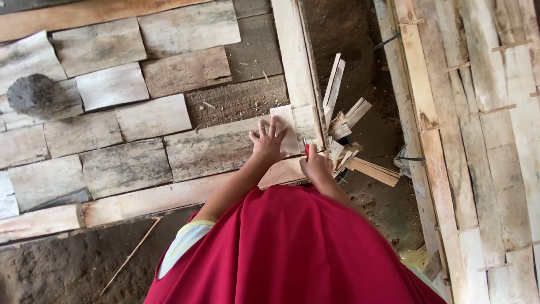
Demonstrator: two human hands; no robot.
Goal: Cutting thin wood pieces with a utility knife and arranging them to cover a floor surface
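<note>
My left hand (pixel 268 141) lies flat with fingers spread on a small pale wooden piece (pixel 286 128) set among rows of wooden shingles (pixel 152 118). My right hand (pixel 315 166) is closed around a thin red tool (pixel 306 150), its tip close to the right edge of the pale piece. A long upright wooden batten (pixel 292 62) runs just beside both hands.
A heap of cut wood offcuts (pixel 346 135) lies on dark earth to the right. A slatted wall of pale planks (pixel 484 141) fills the right side. A dark round lump (pixel 31 94) sits on the shingles at far left. A thin stick (pixel 130 256) lies on the soil below.
</note>
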